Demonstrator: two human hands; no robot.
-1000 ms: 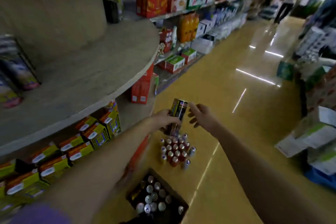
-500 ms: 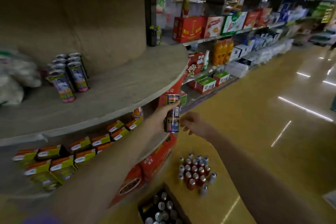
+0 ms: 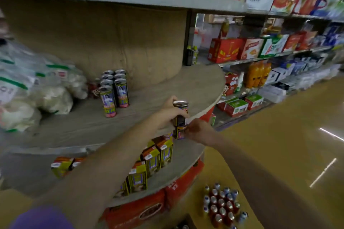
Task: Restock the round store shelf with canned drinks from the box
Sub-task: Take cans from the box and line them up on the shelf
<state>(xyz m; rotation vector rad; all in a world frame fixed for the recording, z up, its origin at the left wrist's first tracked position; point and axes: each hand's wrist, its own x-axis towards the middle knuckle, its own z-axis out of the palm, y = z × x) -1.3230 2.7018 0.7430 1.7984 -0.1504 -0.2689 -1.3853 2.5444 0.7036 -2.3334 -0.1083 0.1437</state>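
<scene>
Left hand grips an upright drink can at the round shelf edge, not yet placed; right hand touches its lower part. Eight or so shelved cans stand inboard. Restocking appears early; the box is barely visible.

Both hands, left and right, hold a can upright at the round shelf edge.
</scene>
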